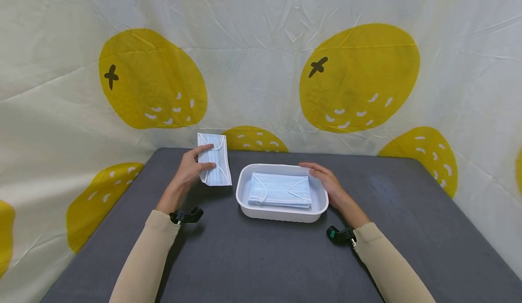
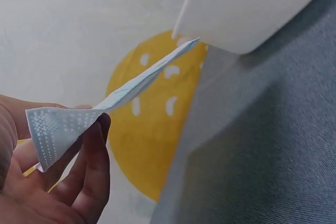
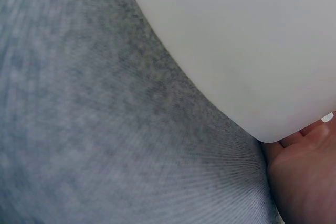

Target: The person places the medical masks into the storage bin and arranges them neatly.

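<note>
In the head view my left hand [image 1: 191, 167] pinches a pale blue disposable face mask [image 1: 220, 161] by its left side, holding it upright above the table, left of the white plastic tray [image 1: 281, 214]. The left wrist view shows the same mask [image 2: 131, 88] edge-on, with my fingers [image 2: 94, 166] beneath it. Inside the tray lies a flat stack of similar masks [image 1: 280, 189], white ear loops on top. My right hand [image 1: 326, 183] holds the tray's far right corner by the rim. From the right wrist, the tray wall [image 3: 247, 51] hides most of those fingers.
A dark grey table [image 1: 261, 257] lies under the tray. Behind and beside it hangs a white cloth [image 1: 253, 81] printed with yellow fruit shapes. Black straps [image 1: 186, 215] are on both wrists.
</note>
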Available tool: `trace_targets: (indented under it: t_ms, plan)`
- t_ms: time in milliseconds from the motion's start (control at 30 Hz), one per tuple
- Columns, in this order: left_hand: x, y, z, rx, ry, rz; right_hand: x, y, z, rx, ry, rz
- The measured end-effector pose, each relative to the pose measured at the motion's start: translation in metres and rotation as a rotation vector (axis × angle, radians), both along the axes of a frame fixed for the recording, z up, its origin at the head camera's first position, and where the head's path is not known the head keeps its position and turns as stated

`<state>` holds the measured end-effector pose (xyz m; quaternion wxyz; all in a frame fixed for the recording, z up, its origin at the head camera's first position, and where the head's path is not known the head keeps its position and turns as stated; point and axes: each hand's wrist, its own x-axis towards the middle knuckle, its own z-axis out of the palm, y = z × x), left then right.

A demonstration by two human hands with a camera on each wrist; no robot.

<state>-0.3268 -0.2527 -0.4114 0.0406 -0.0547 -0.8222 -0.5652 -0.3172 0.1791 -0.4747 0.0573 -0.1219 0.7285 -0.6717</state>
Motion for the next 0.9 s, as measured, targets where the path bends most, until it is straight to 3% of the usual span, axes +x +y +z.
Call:
trace_targets:
  t_ms: [233,900]
  plan:
    - [0.006,0.004,0.011,0.038,0.037,0.010,-0.001,0.001,0.000,0.000,0.004,-0.001]
    - [0.026,0.024,0.038,0.027,0.071,-0.034,-0.001,0.000,0.001,0.012,-0.004,-0.023]
